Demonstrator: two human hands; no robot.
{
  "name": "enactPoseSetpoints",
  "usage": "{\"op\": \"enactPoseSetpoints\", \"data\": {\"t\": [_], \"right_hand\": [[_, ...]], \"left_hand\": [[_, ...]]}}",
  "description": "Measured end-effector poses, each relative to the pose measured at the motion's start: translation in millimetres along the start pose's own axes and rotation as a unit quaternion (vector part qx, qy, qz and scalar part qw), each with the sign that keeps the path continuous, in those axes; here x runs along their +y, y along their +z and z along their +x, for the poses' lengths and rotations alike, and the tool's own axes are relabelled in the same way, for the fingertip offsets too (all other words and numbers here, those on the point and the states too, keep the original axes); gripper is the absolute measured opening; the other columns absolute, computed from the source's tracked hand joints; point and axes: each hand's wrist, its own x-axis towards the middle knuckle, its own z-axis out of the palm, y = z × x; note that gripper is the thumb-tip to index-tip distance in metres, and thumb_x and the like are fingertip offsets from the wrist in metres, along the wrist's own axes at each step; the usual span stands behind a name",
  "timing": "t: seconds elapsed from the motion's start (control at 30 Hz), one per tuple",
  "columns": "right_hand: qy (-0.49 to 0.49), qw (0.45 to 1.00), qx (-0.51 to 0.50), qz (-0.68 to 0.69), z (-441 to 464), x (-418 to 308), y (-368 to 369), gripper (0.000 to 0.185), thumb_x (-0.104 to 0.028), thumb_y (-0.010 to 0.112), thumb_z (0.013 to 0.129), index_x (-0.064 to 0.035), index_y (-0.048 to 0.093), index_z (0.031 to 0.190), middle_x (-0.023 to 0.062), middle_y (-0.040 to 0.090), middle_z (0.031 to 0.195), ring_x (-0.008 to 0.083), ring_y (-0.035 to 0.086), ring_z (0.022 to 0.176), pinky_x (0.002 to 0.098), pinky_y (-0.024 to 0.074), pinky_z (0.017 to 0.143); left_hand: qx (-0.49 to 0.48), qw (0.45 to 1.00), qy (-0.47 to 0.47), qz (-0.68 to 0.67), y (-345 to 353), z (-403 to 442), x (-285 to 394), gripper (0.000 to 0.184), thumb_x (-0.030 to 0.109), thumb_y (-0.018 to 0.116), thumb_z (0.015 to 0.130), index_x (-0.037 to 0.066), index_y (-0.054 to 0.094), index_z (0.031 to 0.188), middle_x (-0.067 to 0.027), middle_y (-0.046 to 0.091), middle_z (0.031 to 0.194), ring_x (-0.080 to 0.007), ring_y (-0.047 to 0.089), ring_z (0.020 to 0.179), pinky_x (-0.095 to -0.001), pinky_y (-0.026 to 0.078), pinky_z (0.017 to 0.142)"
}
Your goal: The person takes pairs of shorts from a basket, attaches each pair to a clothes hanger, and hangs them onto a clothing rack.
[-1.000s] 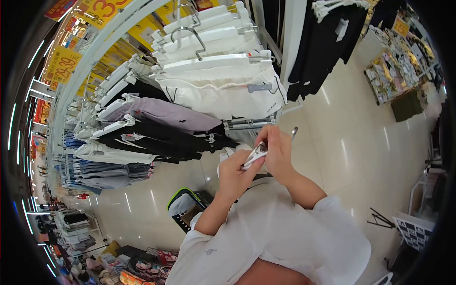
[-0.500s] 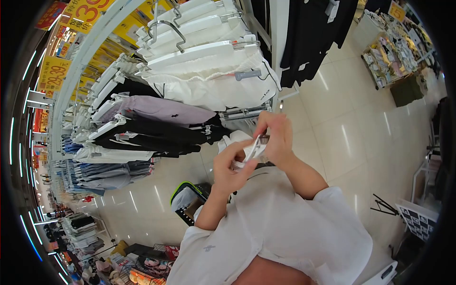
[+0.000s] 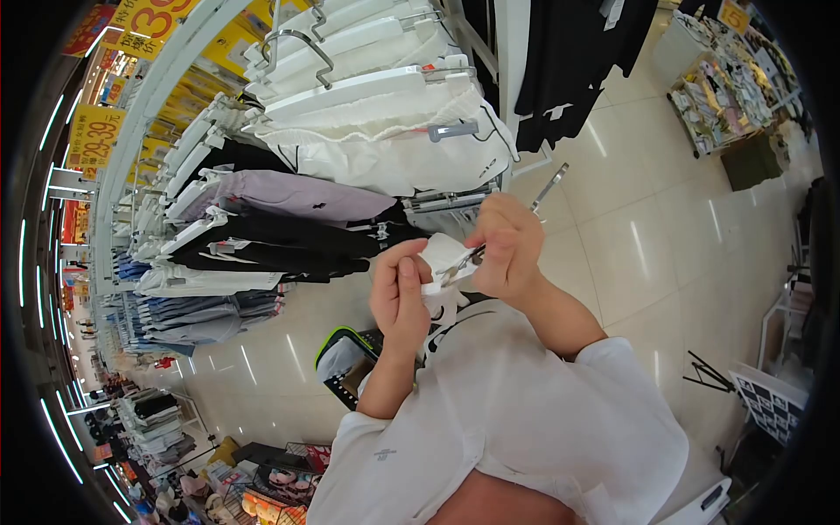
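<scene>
My left hand [image 3: 401,293] is closed, with thumb and fingers pinching a piece of white clothing [image 3: 443,254] in front of my chest. Opposite it, my right hand [image 3: 509,245] is closed around a clip hanger [image 3: 548,187], whose metal bar sticks out beyond the knuckles toward the upper right. One clip, between the two hands, sits at the edge of the white cloth; whether it grips the cloth I cannot tell. Most of the garment hangs below the hands and is hidden by them.
Ahead and left, a rack holds white shorts [image 3: 376,144], lilac shorts [image 3: 302,194] and black shorts [image 3: 289,245] on hangers. Black trousers [image 3: 577,61] hang farther right. A black basket with a green rim [image 3: 337,337] is on the floor by my left forearm. A goods bin [image 3: 726,96] stands at upper right.
My left hand has shifted slightly left and turned, away from my right hand. The hanger's bar now shows past my right hand, and more white cloth is visible between the hands.
</scene>
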Motion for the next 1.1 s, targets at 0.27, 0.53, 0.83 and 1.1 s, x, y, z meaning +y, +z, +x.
{"op": "enactPoseSetpoints", "data": {"t": [0.27, 0.53, 0.83, 1.1], "right_hand": [[-0.036, 0.999, 0.002, 0.003, -13.6, 4.5, 14.1, 0.037, -0.018, 0.035, 0.091, -0.0027, 0.044, 0.059, 0.0092, 0.039, 0.052, 0.0238, 0.036, 0.045, 0.0342, 0.0269, 0.043], [-0.031, 0.998, 0.012, -0.045, -13.8, -1.7, 21.7, 0.027, -0.019, 0.047, 0.084, -0.0060, 0.042, 0.060, 0.0099, 0.038, 0.058, 0.0269, 0.037, 0.049, 0.0365, 0.0297, 0.046], [-0.160, 0.967, -0.161, 0.112, -89.1, -31.5, 12.9, 0.022, -0.029, 0.057, 0.081, -0.0066, 0.059, 0.081, 0.0056, 0.056, 0.074, 0.0243, 0.054, 0.062, 0.0342, 0.0416, 0.052], [0.248, 0.916, -0.309, -0.064, -174.7, 61.1, -18.1, 0.023, -0.027, 0.060, 0.080, -0.0041, 0.059, 0.074, 0.0113, 0.055, 0.062, 0.0302, 0.054, 0.055, 0.0425, 0.0438, 0.054]], "left_hand": [[0.058, 0.979, 0.098, 0.167, 12.8, -4.1, -10.3, 0.022, 0.013, 0.035, 0.097, -0.001, 0.051, 0.099, -0.0019, 0.044, 0.075, -0.0087, 0.038, 0.066, -0.0225, 0.033, 0.062], [-0.003, 0.904, 0.205, 0.375, 2.1, 5.7, -9.1, 0.026, 0.013, 0.041, 0.092, 0.000, 0.052, 0.072, -0.0100, 0.051, 0.066, -0.0268, 0.051, 0.065, -0.0362, 0.037, 0.057], [0.283, 0.948, 0.053, 0.140, -20.2, 27.7, 2.4, 0.047, 0.025, 0.025, 0.100, 0.003, 0.036, 0.060, -0.0026, 0.039, 0.058, -0.0108, 0.034, 0.052, -0.0267, 0.031, 0.048], [0.467, 0.881, 0.037, 0.065, -30.4, 33.3, 35.6, 0.050, 0.037, 0.028, 0.099, 0.003, 0.042, 0.065, -0.0042, 0.045, 0.063, -0.0106, 0.042, 0.056, -0.0248, 0.038, 0.051]]}}
